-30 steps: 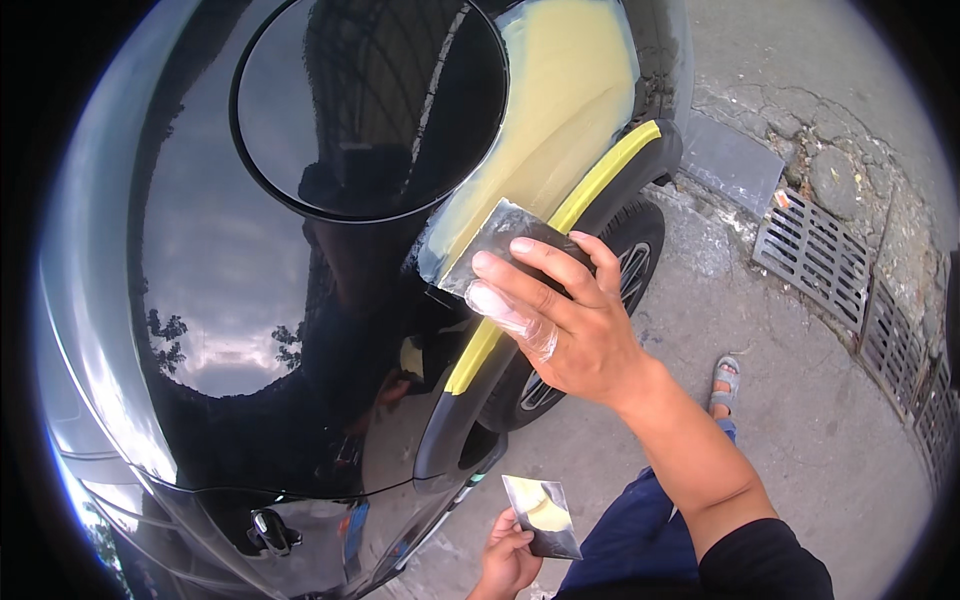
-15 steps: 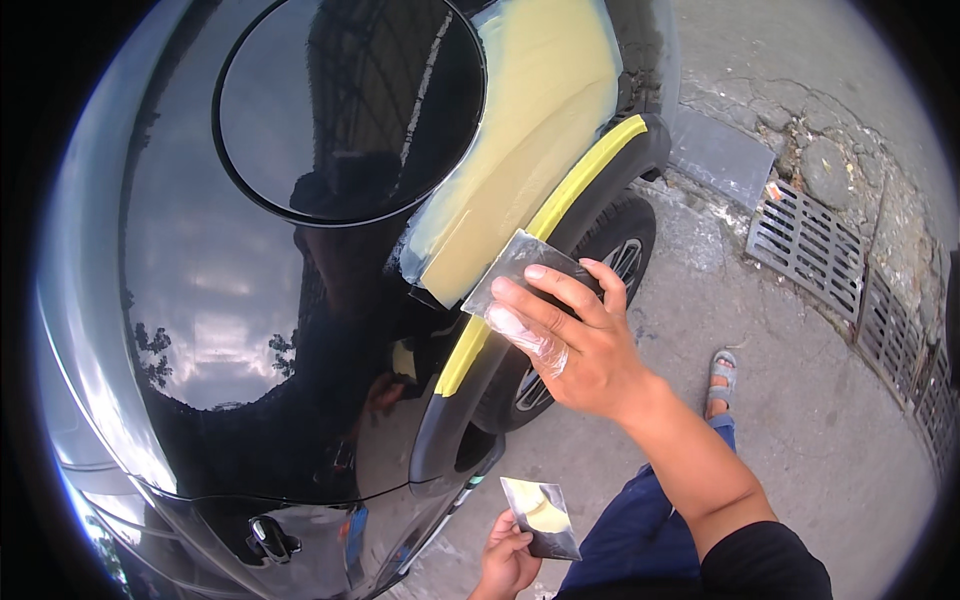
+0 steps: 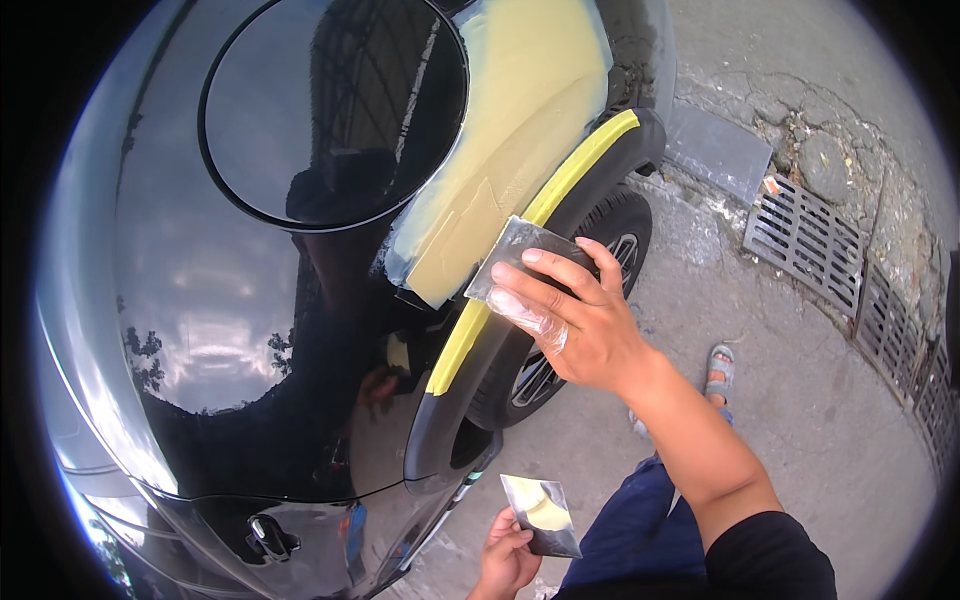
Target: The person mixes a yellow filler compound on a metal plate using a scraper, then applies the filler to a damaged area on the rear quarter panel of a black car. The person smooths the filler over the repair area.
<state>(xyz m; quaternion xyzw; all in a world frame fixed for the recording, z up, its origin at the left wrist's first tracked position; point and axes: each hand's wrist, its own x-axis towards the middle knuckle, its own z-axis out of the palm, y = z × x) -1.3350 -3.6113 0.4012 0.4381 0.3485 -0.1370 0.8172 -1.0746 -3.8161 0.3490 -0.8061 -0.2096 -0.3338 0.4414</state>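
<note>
My right hand [image 3: 590,325] presses its fingers on a thin grey putty spreader [image 3: 520,250] at the lower edge of a pale yellow putty patch [image 3: 540,90]. The blade overlaps yellow masking tape [image 3: 585,165] along the black wheel arch trim [image 3: 640,140]. One of that hand's fingers has a shiny, whitish film around it. Low in the picture, my left hand [image 3: 508,560] pinches a metal putty plate [image 3: 545,535] with a yellow dab of putty on its face. The patch lies on a glossy black car panel [image 3: 220,330], beside a round fuel flap [image 3: 290,110].
Under the arch sits a wheel [image 3: 620,235]. A door handle [image 3: 272,540] is at the lower left. Slotted drain grates [image 3: 805,240] and a grey slab [image 3: 715,150] lie in the ground on the right. My sandalled foot [image 3: 720,370] stands on the concrete.
My right hand and the spreader have shifted slightly up along the tape. Thin ridge lines now show in the lower putty. My left hand stays in place. The view has shifted slightly.
</note>
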